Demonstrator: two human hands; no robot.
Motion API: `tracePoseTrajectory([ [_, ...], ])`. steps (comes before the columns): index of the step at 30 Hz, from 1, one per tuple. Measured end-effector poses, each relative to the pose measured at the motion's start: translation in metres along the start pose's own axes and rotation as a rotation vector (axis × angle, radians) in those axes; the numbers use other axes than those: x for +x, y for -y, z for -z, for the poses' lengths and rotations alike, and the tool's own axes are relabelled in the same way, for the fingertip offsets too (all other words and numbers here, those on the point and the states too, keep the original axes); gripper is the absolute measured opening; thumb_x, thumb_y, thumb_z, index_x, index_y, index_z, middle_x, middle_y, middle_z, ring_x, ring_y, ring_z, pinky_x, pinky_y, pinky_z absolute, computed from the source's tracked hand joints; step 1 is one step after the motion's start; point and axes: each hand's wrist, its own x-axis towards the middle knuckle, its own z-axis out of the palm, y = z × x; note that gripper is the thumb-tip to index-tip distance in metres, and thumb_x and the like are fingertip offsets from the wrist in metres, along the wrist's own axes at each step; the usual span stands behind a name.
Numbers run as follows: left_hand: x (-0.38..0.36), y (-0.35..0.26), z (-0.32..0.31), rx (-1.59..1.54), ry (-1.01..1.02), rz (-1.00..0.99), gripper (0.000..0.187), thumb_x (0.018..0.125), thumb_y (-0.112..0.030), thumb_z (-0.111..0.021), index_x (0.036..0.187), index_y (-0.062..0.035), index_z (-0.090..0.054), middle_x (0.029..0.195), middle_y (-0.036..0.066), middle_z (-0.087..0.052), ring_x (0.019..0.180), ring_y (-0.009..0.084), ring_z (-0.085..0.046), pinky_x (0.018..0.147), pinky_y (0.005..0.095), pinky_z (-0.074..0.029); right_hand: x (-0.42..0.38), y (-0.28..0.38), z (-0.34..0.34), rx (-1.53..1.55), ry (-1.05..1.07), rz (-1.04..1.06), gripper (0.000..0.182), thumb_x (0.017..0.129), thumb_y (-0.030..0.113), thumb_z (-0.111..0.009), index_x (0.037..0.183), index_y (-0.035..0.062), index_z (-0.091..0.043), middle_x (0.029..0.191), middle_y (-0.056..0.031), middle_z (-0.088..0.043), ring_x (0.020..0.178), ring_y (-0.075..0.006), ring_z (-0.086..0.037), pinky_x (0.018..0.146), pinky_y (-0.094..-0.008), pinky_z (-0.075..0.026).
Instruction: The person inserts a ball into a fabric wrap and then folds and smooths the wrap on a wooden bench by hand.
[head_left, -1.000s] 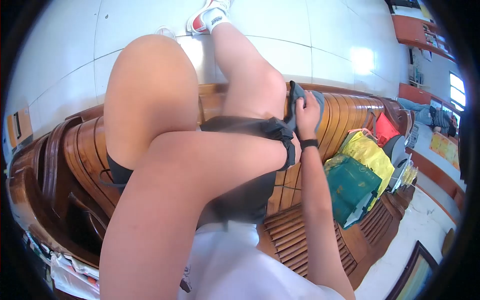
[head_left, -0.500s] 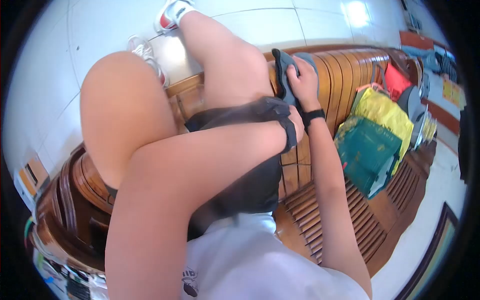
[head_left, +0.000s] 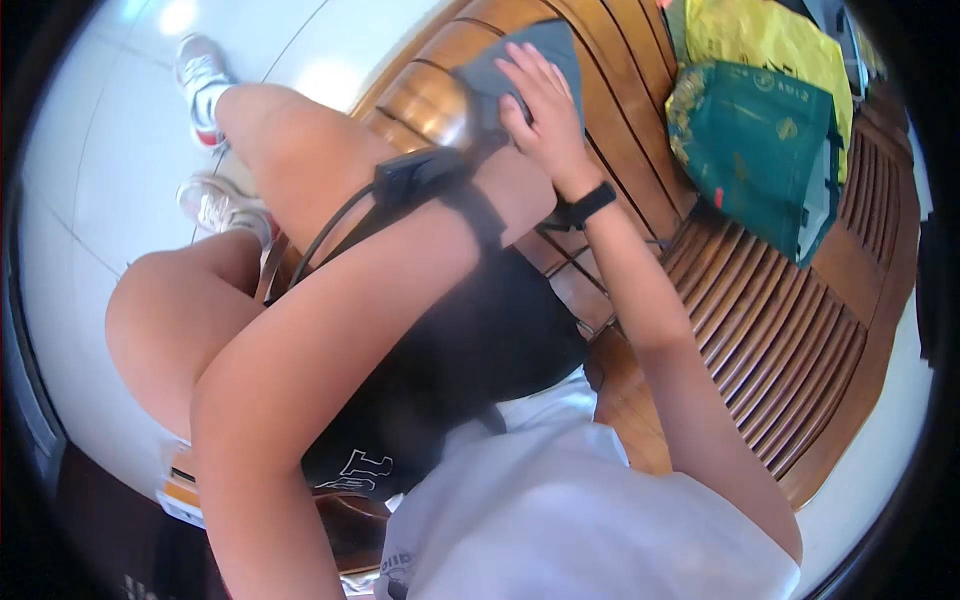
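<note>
A folded grey cloth lies on the seat of the wooden bench, just past my thigh. My right hand rests flat on top of it, fingers stretched out, with a black band at the wrist. Close beside it, my left hand reaches to the cloth's near side; its fingers are hidden, so its grip cannot be seen. A black strap circles my left wrist, and a black device with a cable sits against that wrist.
The slatted wooden bench extends to the right. On it stand a dark green bag and a yellow bag. My legs in black shorts are bent at the left, shoes on the white tiled floor.
The view has turned and come closer to the bench. My right hand's fingers have gone from curled over the cloth to stretched out flat on it. The cloth looks flatter.
</note>
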Motion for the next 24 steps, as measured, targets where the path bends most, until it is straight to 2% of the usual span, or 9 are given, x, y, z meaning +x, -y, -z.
tracePoseTrajectory([
  [2,0.006,-0.008,0.007,0.055,0.166,-0.082,0.027,0.085,-0.014,-0.059,0.108,-0.0052,-0.07,0.1,0.011,-0.07,0.098,0.0267,-0.066,0.079,0.038,-0.052,-0.045,-0.007,0.004,-0.084,-0.049,-0.215,0.05,0.088,0.018,-0.056,0.135,0.0013,-0.048,0.145,-0.0216,-0.042,0.138,-0.0371,-0.035,0.112,-0.0504,-0.027],
  [3,0.007,-0.01,0.008,0.042,0.119,-0.098,0.024,0.084,-0.014,-0.059,0.104,-0.0057,-0.07,0.098,0.011,-0.07,0.095,0.0269,-0.067,0.078,0.0392,-0.052,-0.076,-0.006,0.005,-0.098,-0.011,-0.372,0.057,0.09,0.018,-0.052,0.143,0.0,-0.036,0.151,-0.0232,-0.031,0.142,-0.0405,-0.025,0.115,-0.0511,-0.021],
  [4,0.009,-0.013,0.009,0.03,0.072,-0.115,0.021,0.084,-0.013,-0.059,0.101,-0.0062,-0.07,0.096,0.012,-0.07,0.093,0.0271,-0.068,0.077,0.0404,-0.053,-0.11,-0.004,0.006,-0.159,-0.002,-0.514,0.059,0.091,0.019,-0.051,0.144,-0.0005,-0.033,0.152,-0.0235,-0.029,0.143,-0.0401,-0.023,0.115,-0.0514,-0.02],
  [7,0.017,-0.013,0.02,-0.09,0.121,-0.276,0.015,0.081,-0.01,-0.061,0.093,-0.0149,-0.069,0.085,0.008,-0.069,0.09,0.0285,-0.068,0.079,0.0461,-0.052,-0.205,0.015,0.021,-0.291,0.057,-0.859,0.062,0.095,0.023,-0.047,0.148,-0.0006,-0.026,0.156,-0.0228,-0.021,0.146,-0.0386,-0.017,0.116,-0.0532,-0.016],
  [10,0.03,-0.025,0.011,-0.121,0.213,-0.378,0.014,0.081,-0.012,-0.06,0.091,-0.0156,-0.07,0.083,0.008,-0.069,0.088,0.0286,-0.068,0.079,0.0448,-0.052,-0.266,0.034,0.031,-0.368,0.083,-1.089,0.064,0.095,0.026,-0.048,0.148,-0.0005,-0.026,0.156,-0.0228,-0.021,0.145,-0.04,-0.017,0.115,-0.0544,-0.016],
  [15,0.063,-0.042,-0.019,-0.087,0.322,-0.524,0.015,0.083,-0.014,-0.056,0.088,-0.0143,-0.07,0.076,0.009,-0.067,0.082,0.0282,-0.068,0.079,0.0427,-0.052,-0.284,0.026,0.027,-0.387,-0.003,-1.029,0.073,0.08,0.022,-0.056,0.146,-0.0013,-0.032,0.156,-0.0223,-0.023,0.145,-0.0404,-0.02,0.112,-0.0566,-0.02],
  [16,0.069,-0.043,-0.025,-0.053,0.362,-0.555,0.015,0.083,-0.014,-0.056,0.088,-0.0143,-0.07,0.075,0.009,-0.067,0.08,0.0279,-0.068,0.079,0.0422,-0.052,-0.281,0.025,0.028,-0.38,0.0,-1.043,0.064,0.091,0.032,-0.043,0.145,-0.0016,-0.033,0.154,-0.0237,-0.025,0.144,-0.0414,-0.022,0.113,-0.0541,-0.018],
  [20,0.08,-0.05,-0.019,-0.074,0.397,-0.586,0.015,0.084,-0.013,-0.054,0.086,-0.0144,-0.069,0.072,0.007,-0.067,0.075,0.0273,-0.068,0.081,0.0447,-0.05,-0.28,0.029,0.037,-0.386,0.015,-1.072,0.065,0.087,0.03,-0.046,0.142,-0.0021,-0.036,0.153,-0.0238,-0.028,0.142,-0.042,-0.024,0.112,-0.0538,-0.02],
  [24,0.08,-0.046,-0.021,-0.107,0.394,-0.61,0.013,0.084,-0.013,-0.054,0.087,-0.0131,-0.066,0.072,0.01,-0.067,0.074,0.0282,-0.068,0.077,0.0468,-0.05,-0.271,0.029,0.037,-0.369,0.031,-1.128,0.066,0.082,0.027,-0.048,0.14,-0.0025,-0.038,0.151,-0.0237,-0.031,0.141,-0.0422,-0.026,0.112,-0.0531,-0.021],
])
